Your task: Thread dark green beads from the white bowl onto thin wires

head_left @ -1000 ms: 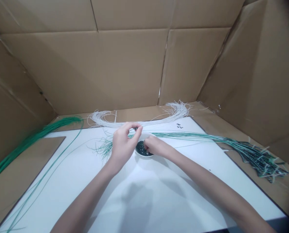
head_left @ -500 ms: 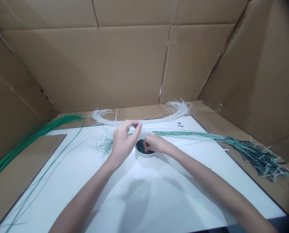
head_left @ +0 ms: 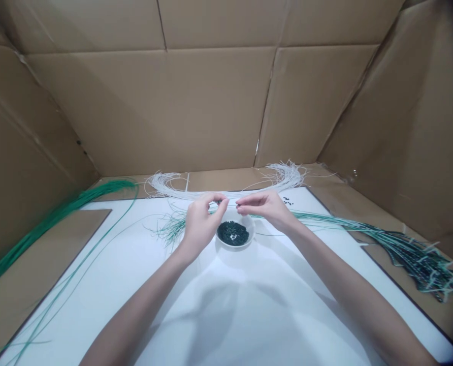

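Just above a white bowl (head_left: 252,235) of small dark green beads (head_left: 226,233), my two hands face each other with a small gap between the fingertips. My left hand (head_left: 202,218) is closed in a pinch at the bowl's left, on what looks like a thin strand; small dark bits show between its thumb and finger. Over the bowl's far right rim, my right hand (head_left: 270,209) pinches a tiny dark piece that looks like a bead. A pale patch of the bowl's bottom shows among the beads.
Behind the hands lies a bundle of green strands (head_left: 325,219), its beaded end (head_left: 424,264) at the right. White strands (head_left: 287,175) curve along the back; loose green strands (head_left: 70,213) lie left. Several beads (head_left: 288,201) sit on the white board (head_left: 135,284). Cardboard walls (head_left: 211,101) enclose the area.
My right hand has come up out of the beads in the bowl and moved toward my left fingertips, pinching a tiny dark piece. My left hand keeps its pinch. The view has shifted slightly.
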Tool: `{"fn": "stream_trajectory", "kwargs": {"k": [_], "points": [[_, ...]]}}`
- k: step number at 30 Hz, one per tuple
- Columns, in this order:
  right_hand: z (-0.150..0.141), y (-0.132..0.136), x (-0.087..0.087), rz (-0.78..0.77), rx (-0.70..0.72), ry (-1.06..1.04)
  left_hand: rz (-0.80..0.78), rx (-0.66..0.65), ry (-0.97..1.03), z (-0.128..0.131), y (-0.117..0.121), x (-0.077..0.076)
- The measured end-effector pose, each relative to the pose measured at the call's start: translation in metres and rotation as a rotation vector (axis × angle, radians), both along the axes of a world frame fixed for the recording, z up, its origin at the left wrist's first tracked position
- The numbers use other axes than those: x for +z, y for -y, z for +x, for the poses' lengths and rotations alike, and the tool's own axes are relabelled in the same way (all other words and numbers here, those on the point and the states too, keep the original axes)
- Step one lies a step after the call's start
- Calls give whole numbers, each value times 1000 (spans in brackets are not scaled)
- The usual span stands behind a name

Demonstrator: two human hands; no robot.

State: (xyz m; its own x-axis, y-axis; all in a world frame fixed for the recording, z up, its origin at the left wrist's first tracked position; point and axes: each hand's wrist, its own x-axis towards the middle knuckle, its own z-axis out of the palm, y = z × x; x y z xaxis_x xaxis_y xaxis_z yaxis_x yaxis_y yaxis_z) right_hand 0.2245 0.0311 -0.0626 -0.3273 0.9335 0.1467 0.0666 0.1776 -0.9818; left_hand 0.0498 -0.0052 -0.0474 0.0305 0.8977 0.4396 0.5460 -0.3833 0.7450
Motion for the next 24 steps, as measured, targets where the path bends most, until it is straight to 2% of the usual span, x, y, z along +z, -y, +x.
{"fn": "stream_trajectory", "kwargs": {"k": [11, 24], "points": [[-3, 2, -1, 52, 44, -195, -5, -48, 93, 4, 3, 2], [-5, 2, -2, 10, -16, -289, 0, -75, 107, 5, 8, 6]]}}
